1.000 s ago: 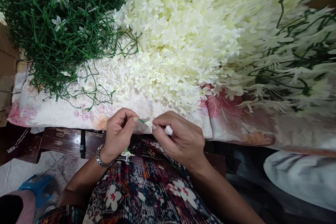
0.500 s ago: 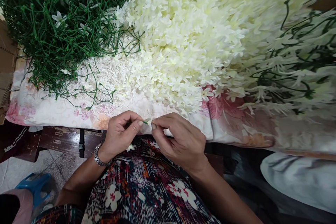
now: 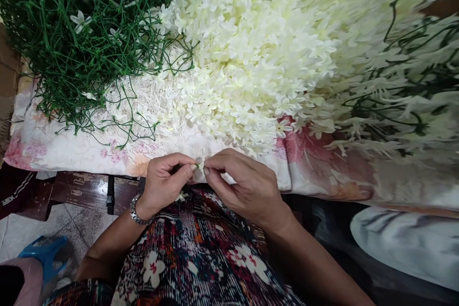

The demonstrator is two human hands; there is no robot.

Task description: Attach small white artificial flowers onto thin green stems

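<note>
Flower-printed worktop (image 3: 75, 155) bore heaped green stems (image 3: 79, 57) toward your left. Your left hand (image 3: 168, 177) pinched a green stem tip (image 3: 198, 166), probably light and springy; just right of it was a small white flower (image 3: 201, 164), likely soft, easily creased, best held near its base, and your right hand (image 3: 249, 186) seemingly pinched its far side.

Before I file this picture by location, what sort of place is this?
Probably a small workroom, perhaps at home: heaped white blossoms and a tangle of green stems, seemingly artificial, lie on a floral cloth.
</note>
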